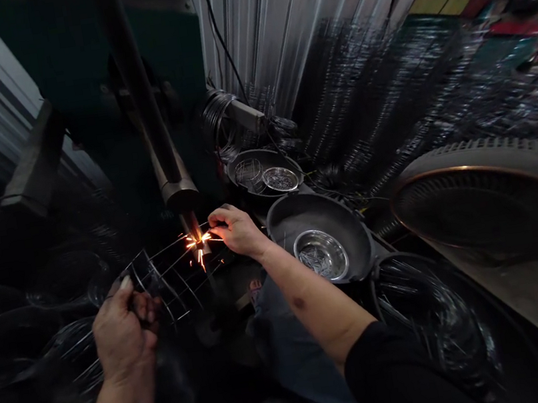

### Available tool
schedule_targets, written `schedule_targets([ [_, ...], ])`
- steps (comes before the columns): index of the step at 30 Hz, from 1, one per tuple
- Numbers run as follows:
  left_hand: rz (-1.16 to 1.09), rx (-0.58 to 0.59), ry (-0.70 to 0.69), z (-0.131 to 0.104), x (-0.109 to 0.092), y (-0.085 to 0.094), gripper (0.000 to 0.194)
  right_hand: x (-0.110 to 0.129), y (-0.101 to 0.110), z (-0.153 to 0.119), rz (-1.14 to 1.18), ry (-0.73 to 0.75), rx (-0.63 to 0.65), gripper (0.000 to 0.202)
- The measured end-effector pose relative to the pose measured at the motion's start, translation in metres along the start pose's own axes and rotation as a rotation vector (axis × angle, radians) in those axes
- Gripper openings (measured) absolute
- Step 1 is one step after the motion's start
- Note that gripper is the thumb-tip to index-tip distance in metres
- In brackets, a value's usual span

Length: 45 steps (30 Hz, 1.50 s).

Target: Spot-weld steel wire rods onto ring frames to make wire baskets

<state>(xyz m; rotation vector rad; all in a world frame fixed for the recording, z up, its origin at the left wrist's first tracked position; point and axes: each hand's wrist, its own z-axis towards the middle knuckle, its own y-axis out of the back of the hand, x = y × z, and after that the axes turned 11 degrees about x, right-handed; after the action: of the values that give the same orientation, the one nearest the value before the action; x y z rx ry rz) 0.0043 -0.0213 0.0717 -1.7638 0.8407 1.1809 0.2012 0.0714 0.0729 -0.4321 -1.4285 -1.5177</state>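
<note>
Jutting from left fingers (pixel 143 306): wire frame (pixel 160 274)

I can't make out any lettering, label, brand, number or sign from where I stand.
</note>
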Motion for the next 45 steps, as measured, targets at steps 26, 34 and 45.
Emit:
schedule_targets([
  [26, 0.830, 0.793, -0.014, -0.093, 0.065, 0.111, 0.075, 0.050, -0.049, -0.132, 1.125, -0.667, 0.503, 0.014],
  [34, 1.297, 0.858, -0.766, -0.097, 0.102, 0.127, 0.049, 0.058, -0.026, -0.121, 1.111, -0.675, 0.531, 0.019],
  [45, 1.162, 0.957, -0.833, -0.076, 0.115, 0.132, 0.029, -0.045, 0.065, -0.103, -0.078, -0.550, 0.130, 0.029],
])
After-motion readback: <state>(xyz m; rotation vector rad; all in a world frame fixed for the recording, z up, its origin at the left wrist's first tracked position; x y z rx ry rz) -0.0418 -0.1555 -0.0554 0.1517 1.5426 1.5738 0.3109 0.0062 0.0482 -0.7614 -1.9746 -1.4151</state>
